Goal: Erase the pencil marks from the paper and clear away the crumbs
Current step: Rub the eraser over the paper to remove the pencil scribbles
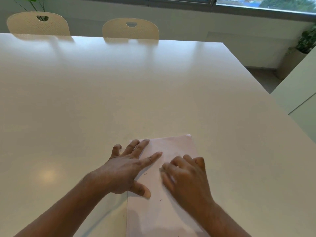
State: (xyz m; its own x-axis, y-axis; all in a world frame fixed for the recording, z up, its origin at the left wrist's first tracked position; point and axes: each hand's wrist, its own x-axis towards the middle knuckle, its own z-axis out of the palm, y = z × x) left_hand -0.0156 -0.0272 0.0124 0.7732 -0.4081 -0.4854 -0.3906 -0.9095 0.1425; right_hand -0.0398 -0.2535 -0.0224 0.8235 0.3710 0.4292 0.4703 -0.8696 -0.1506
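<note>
A pale sheet of paper lies on the white table near the front edge. My left hand lies flat on the paper's left side, fingers spread and straight. My right hand is over the paper's right side, blurred, with fingers curled downward; whether it holds an eraser is hidden. A few small dark crumbs lie on the paper between the hands, and another crumb sits lower down.
Two cream chairs stand at the table's far edge. A second white surface is at the right, past the table's right edge. Plants stand at far left and far right.
</note>
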